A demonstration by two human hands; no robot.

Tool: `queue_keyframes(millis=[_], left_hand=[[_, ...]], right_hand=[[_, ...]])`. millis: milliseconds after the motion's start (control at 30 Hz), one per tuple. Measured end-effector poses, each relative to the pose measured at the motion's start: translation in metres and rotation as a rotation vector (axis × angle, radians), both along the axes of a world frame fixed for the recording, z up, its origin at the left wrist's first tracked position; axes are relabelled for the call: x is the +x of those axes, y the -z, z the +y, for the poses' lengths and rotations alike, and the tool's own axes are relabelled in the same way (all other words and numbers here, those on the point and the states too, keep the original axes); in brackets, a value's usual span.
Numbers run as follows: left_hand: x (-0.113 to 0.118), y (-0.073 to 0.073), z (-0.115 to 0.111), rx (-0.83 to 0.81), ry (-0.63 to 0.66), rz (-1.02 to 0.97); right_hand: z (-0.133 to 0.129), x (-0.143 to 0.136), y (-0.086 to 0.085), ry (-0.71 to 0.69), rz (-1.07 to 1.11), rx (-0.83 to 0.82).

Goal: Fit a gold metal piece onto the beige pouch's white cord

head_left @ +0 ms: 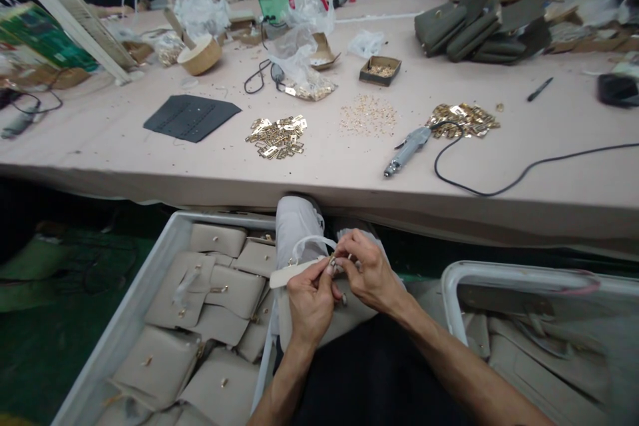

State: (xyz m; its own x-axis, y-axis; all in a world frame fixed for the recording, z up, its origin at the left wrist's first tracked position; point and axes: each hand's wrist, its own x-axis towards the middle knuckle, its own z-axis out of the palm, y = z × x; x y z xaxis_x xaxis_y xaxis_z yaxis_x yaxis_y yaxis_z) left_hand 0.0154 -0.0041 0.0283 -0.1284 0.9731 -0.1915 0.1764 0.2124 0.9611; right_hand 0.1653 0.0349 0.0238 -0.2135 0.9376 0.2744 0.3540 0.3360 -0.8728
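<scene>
Just L hand (309, 303) & R hand (367, 273) pinching beige flap (292, 274) w/ small clasp (333, 266); bin (150, 279) beside.

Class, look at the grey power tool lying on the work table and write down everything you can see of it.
The power tool is a slim, silver-grey handheld driver, seemingly metal and plastic. It lies flat on the pinkish table, tip pointing toward the near edge. A black cable leaves its far end, loops and runs off right. That end lies by a pile of gold fittings. No hand touches it.
</scene>
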Motion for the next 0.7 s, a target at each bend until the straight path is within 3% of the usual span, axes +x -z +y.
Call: queue_keyframes(millis=[167,333,533,700], left_hand=[[-0.005,-0.001,-0.002,0.038,0.084,0.127],[-0.008,-0.002,-0.003,0.042,0.086,0.09],[-0.012,-0.005,-0.009,-0.052,0.089,0.006],[-0.012,-0.006,-0.011,-0.076,0.002,-0.011]], right_hand=[[0.0,0.001,-0.001,-0.02,-0.142,-0.019],[0.001,0.001,-0.006,-0.037,-0.283,-0.035],[-0.003,-0.001,-0.008,-0.066,-0.287,-0.078],[-0.006,-0.006,-0.01,-0.062,-0.22,-0.068]])
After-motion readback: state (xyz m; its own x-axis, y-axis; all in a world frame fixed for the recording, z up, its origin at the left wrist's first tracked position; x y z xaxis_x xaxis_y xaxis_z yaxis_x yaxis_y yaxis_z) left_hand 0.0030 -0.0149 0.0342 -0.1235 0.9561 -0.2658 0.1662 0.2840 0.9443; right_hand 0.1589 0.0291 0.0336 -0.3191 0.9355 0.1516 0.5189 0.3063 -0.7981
